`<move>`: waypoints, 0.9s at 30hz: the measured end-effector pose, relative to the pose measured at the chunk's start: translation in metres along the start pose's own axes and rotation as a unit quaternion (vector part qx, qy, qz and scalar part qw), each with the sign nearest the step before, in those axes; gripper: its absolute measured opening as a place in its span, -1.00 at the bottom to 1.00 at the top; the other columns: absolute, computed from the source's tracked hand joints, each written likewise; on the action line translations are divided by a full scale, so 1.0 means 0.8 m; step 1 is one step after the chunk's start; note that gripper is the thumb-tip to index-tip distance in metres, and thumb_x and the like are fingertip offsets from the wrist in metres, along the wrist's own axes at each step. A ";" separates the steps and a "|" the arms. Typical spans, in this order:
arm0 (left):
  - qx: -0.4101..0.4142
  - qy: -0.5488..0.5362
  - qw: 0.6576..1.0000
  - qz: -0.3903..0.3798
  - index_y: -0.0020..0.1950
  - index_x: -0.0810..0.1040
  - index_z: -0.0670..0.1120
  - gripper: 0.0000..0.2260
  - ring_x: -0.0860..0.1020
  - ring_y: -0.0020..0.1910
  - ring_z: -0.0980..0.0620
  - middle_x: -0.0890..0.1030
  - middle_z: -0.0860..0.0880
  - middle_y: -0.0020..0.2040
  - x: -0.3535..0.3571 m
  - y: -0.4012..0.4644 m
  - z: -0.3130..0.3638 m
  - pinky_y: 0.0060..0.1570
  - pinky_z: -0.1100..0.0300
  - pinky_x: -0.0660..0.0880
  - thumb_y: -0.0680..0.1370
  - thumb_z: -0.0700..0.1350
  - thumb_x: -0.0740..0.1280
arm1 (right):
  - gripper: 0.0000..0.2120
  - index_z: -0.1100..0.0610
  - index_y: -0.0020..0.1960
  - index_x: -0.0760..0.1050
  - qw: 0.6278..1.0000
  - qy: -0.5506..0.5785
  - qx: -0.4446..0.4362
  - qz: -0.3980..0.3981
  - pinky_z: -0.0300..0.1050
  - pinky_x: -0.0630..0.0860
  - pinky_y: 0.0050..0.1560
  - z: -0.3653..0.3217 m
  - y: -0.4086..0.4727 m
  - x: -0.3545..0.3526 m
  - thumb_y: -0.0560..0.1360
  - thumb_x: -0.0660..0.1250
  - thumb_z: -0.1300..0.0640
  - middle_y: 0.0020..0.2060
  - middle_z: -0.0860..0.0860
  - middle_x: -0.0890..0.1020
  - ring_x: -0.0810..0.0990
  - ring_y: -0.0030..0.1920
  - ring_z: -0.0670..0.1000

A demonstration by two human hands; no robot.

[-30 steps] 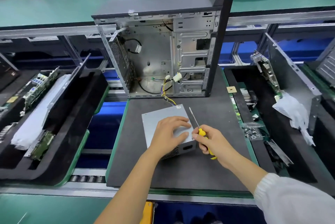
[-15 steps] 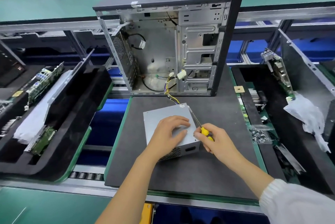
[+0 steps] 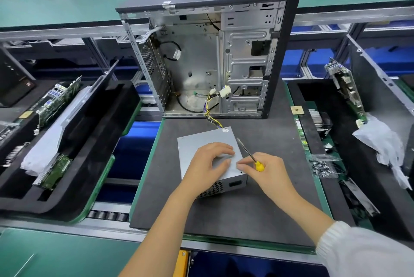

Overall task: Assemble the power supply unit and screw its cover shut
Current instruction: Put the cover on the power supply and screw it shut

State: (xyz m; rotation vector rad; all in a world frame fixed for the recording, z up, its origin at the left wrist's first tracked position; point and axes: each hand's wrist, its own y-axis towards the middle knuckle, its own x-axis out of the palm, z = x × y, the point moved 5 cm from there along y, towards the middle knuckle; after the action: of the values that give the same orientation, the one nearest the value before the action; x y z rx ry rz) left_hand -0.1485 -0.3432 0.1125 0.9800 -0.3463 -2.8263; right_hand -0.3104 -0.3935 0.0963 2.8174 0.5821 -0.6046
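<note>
A grey metal power supply unit point(image 3: 201, 142) lies flat on the dark foam mat point(image 3: 224, 214), its coloured cable bundle point(image 3: 210, 115) running into the open computer case point(image 3: 201, 64) behind it. My left hand point(image 3: 208, 162) rests on the unit's top cover with fingers spread and bent. My right hand point(image 3: 266, 171) grips a yellow-handled screwdriver point(image 3: 251, 157) whose shaft points up and away; its fingertips touch the cover's right edge near the front corner. Whether a screw sits under the fingertips is hidden.
A clear bag of dark screws point(image 3: 322, 168) lies right of the mat. Black foam trays with circuit boards stand on the left point(image 3: 67, 142) and right point(image 3: 345, 97). A white crumpled bag point(image 3: 385, 142) lies at far right. A green bench point(image 3: 67, 8) runs behind the case.
My right hand has slid left with the screwdriver until its fingertips reach the cover's right edge. The left hand stays on the cover. The view has shifted slightly.
</note>
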 end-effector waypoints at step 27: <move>0.014 0.002 1.000 -0.001 0.11 0.65 -0.15 -0.83 0.55 0.19 0.10 0.64 0.02 0.15 -0.002 0.000 0.003 0.27 0.08 0.44 0.53 -0.27 0.38 | -0.85 0.15 -0.16 0.61 0.879 -0.327 -0.346 -0.039 -0.16 0.32 -0.66 -0.035 -0.026 -0.002 0.32 0.52 0.29 -0.36 0.01 0.48 0.37 -0.56 0.03</move>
State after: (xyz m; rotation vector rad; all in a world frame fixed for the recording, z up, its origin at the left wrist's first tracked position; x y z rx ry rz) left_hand -0.1483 -0.3424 0.1151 0.9921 -0.3865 -2.8279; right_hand -0.3105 -0.3677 0.1200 1.7816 0.6069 -1.0455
